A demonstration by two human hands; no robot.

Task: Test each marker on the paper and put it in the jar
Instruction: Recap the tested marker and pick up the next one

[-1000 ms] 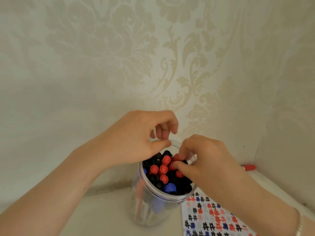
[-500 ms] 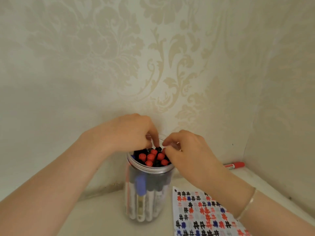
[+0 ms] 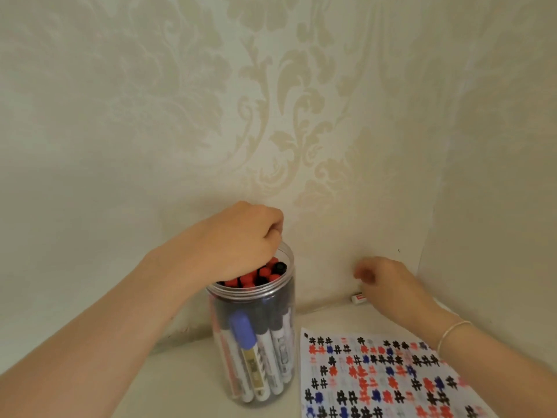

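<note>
I see the clear plastic jar [image 3: 256, 351] standing upright under my left hand [image 3: 241, 239], packed with markers [image 3: 262, 273] set on end, red and black caps at its open mouth, one blue cap against the wall. Just right of the jar, below my right hand [image 3: 388, 282], lies the paper [image 3: 376, 375], covered in rows of black, red and blue hash marks. A loose marker [image 3: 358, 298] lies beside my right hand, mostly hidden.

A pale surface [image 3: 168, 384] carries the marker-filled jar [image 3: 256, 351], the marked paper [image 3: 376, 378] and a marker [image 3: 358, 298] by the wall
</note>
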